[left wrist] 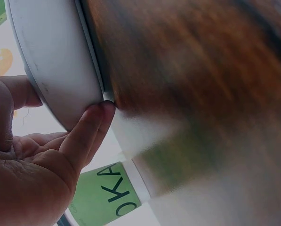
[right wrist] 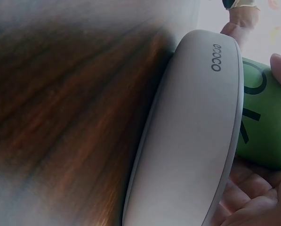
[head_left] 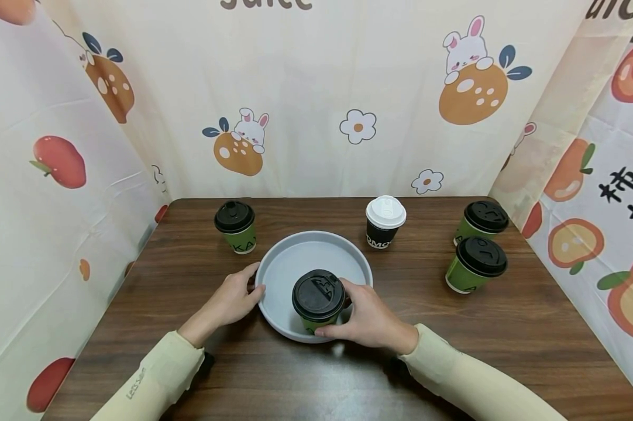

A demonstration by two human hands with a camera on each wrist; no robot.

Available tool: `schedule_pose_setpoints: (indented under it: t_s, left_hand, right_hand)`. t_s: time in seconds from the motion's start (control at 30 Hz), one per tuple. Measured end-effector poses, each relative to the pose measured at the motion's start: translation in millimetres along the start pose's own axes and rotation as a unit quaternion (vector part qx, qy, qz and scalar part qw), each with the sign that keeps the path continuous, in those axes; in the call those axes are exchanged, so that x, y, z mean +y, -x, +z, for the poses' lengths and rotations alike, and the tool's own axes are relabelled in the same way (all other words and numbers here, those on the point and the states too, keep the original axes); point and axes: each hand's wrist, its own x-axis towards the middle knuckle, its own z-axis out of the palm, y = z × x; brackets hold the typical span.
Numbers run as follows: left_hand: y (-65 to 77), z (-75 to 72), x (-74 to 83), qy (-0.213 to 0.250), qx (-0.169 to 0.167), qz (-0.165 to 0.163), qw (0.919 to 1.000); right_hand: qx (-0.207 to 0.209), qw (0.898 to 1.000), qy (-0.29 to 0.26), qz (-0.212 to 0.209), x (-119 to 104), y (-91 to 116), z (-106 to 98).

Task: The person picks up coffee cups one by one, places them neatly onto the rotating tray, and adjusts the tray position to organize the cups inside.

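A round grey tray [head_left: 316, 248] lies on the table, its side wall [left wrist: 55, 56] close up in the left wrist view. My left hand [head_left: 234, 298] holds the tray's left edge, thumb over the rim and fingers against the outside. Within the tray's near part is a green paper coffee cup [head_left: 318, 295] with a black lid. Thumb and fingers of my right hand [head_left: 369, 316] grip this cup from the right. The right wrist view shows the cup's green side [right wrist: 265, 132] above the tray rim; its base is hidden behind the wall.
Another green cup with a black lid [head_left: 236, 227] stands behind the tray on the left. A black cup with a white lid [head_left: 385, 221] is at the back right. Two more green cups, one farther [head_left: 482, 221] and one nearer [head_left: 474, 266], stand by the table's right edge.
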Motion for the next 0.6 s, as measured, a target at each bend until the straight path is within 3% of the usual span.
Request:
schedule_pose_setpoints:
  t_s: [0.6]
  left_hand:
    - [-0.2,0.9,0.8,0.004,-0.003,-0.009,0.9999]
  right_hand:
    - [-0.003,1.0,0.017,-0.008,3.9,1.9,1.4]
